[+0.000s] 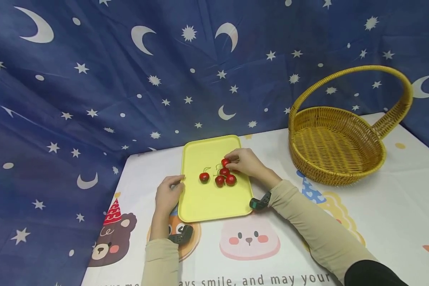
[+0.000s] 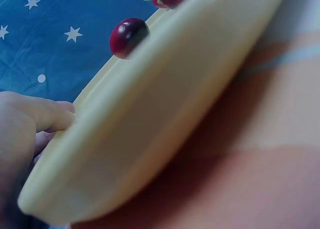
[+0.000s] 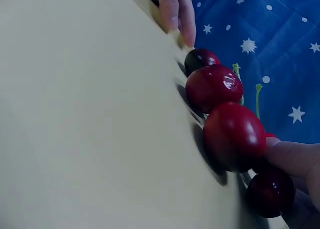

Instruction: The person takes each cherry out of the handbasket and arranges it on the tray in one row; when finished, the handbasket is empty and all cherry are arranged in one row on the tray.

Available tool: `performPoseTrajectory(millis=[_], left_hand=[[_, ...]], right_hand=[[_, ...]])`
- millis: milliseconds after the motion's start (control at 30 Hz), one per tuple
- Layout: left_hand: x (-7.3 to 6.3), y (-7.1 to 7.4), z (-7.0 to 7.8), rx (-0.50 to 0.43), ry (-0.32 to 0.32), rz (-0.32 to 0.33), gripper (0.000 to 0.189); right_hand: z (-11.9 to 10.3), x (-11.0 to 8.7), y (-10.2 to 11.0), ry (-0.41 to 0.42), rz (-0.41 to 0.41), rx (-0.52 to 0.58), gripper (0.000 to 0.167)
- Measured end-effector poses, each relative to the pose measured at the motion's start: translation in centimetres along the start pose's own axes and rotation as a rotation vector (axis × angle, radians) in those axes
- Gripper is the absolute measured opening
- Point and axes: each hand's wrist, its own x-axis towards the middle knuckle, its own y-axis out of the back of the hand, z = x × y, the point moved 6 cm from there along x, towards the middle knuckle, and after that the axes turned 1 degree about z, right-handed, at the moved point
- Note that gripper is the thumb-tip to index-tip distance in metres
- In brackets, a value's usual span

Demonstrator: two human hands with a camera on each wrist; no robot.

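A yellow tray (image 1: pixel 207 202) lies on the table with several red cherries on it. My left hand (image 1: pixel 169 194) holds the tray's left rim, fingertips right at the edge, as the left wrist view also shows. My right hand (image 1: pixel 246 162) reaches over the right side and pinches the farthest cherry (image 1: pixel 225 162) between thumb and fingers. Just in front of it sit three more cherries in a cluster, one being the right cherry (image 1: pixel 230 180). Apart from them, to the left, a single cherry (image 1: pixel 204 177) rests with its stem up.
A woven basket (image 1: pixel 337 178) with a tall arched handle (image 1: pixel 357 68) stands at the back right of the table. Cartoon animals and lettering are printed on the white tablecloth (image 1: pixel 397 214). Behind the table hangs a blue curtain (image 1: pixel 103 79) with moons and stars.
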Motion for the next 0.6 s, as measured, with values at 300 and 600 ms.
performPoseTrajectory(millis=[300,600], left_hand=[[0.07,0.37,0.03,0.009,0.005,0.007,0.03],[0.36,0.36,-0.09,0.006,0.003,0.004,0.03]], right_hand=[[-0.37,0.26,-0.29,0.0,-0.027,-0.029,0.028],[-0.58,0.43,0.54,0.025,-0.026,-0.021,0.027]])
